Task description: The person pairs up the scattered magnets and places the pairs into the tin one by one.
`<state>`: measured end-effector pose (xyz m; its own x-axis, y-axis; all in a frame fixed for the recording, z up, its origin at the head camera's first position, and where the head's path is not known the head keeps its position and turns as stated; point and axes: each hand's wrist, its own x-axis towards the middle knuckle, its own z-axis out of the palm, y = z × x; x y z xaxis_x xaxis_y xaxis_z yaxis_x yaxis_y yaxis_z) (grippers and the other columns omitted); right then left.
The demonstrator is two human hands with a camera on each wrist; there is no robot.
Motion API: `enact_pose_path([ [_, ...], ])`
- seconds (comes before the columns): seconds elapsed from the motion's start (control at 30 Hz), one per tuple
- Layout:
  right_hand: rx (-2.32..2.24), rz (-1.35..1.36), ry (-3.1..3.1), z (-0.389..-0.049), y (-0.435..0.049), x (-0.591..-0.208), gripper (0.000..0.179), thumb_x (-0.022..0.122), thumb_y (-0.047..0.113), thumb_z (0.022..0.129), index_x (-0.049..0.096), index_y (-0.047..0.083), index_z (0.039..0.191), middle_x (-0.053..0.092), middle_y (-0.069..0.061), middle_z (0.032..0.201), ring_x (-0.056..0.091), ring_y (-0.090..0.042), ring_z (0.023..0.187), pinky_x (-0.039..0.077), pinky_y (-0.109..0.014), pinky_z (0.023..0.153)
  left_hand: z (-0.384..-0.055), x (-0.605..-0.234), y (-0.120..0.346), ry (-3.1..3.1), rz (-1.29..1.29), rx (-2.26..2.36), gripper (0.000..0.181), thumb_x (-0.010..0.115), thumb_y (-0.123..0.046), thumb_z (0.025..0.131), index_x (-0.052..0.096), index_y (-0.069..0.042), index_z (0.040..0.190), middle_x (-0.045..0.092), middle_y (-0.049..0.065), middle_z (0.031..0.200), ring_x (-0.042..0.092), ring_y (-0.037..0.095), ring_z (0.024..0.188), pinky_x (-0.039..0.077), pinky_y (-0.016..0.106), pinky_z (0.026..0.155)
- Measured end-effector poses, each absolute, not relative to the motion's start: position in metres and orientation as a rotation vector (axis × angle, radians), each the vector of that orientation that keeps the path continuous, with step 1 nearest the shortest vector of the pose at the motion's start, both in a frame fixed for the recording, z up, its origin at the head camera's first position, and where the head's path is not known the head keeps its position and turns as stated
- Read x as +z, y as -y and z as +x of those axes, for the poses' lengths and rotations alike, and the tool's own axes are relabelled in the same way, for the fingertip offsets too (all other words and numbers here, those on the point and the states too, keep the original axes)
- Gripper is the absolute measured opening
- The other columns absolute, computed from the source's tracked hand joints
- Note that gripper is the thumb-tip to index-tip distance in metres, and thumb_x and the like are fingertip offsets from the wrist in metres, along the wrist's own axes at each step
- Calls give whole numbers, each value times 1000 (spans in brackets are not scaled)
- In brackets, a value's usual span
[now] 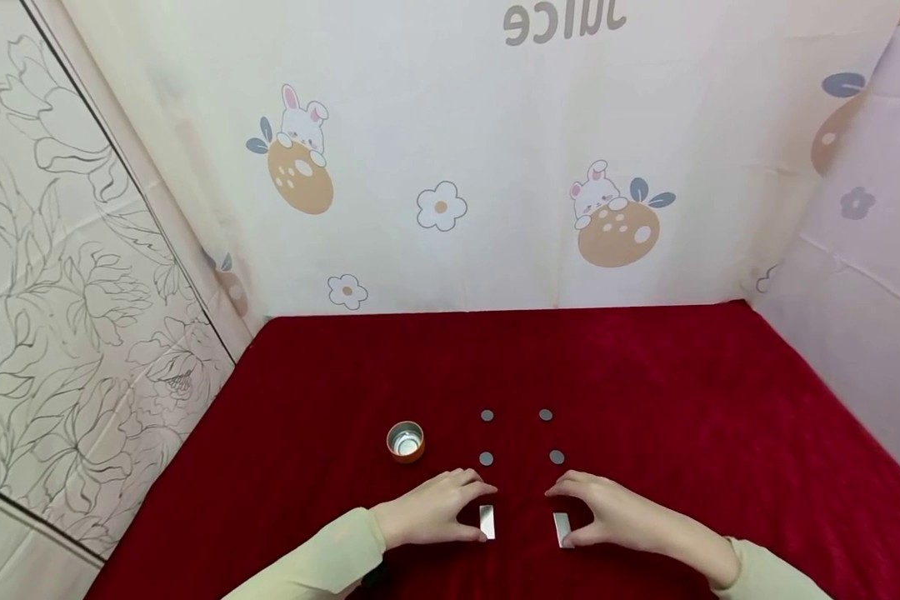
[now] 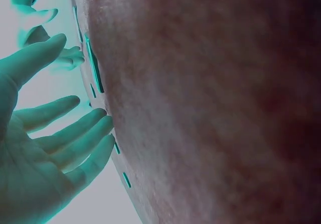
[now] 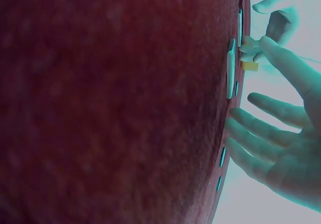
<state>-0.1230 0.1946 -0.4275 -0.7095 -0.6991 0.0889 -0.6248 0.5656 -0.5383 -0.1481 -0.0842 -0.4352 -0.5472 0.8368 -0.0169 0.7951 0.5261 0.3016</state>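
Observation:
Two small shiny flat rectangular pieces lie on the dark red cloth: a left piece and a right piece. Beside the left one is my left hand, its thumb tip at the near end and its fingers reaching past the far end. My right hand mirrors it, thumb tip over the near end of the right piece. Both wrist views show the fingers loosely extended and apart from the thumb, with nothing between them: left hand, right hand. The pieces lie flat on the cloth there.
Several grey discs lie beyond the hands, among them a near left disc and a far right disc. A small round open tin, orange outside and silvery inside, stands to their left. A printed curtain hangs behind the red cloth.

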Motion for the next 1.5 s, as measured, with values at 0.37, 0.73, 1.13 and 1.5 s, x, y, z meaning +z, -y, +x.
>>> enact_pose_path([
  [0.37,-877,-1049,-2605,-121,-191,-431,40,75,25,67,58,8,98,46,11,88,46,-3,80,43,-20,67,-148,-440,76,-2573,1349,431,47,68,-39,75,56,-11,111,47,-7,93,39,-1,77,36,8,67],
  [0.73,-781,-1004,-2667,-120,-184,-433,37,78,16,60,54,10,88,44,11,85,38,-2,74,39,-18,62,-147,-444,71,-2612,1309,415,41,72,-38,71,55,-11,97,44,-8,86,37,0,74,35,8,64],
  [1.13,-671,-1152,-2762,-119,-181,-435,33,72,8,55,50,12,80,40,12,77,36,0,69,37,-16,59,-146,-441,64,-2588,1237,437,30,72,-28,73,56,-10,91,47,-7,82,40,0,72,37,11,65],
  [1.5,-776,-1052,-2673,-121,-180,-430,32,69,6,60,50,14,84,42,12,77,36,2,65,37,-15,56,-147,-441,60,-2593,1276,429,29,72,-28,71,56,-11,89,48,-8,81,40,0,71,37,9,63],
])
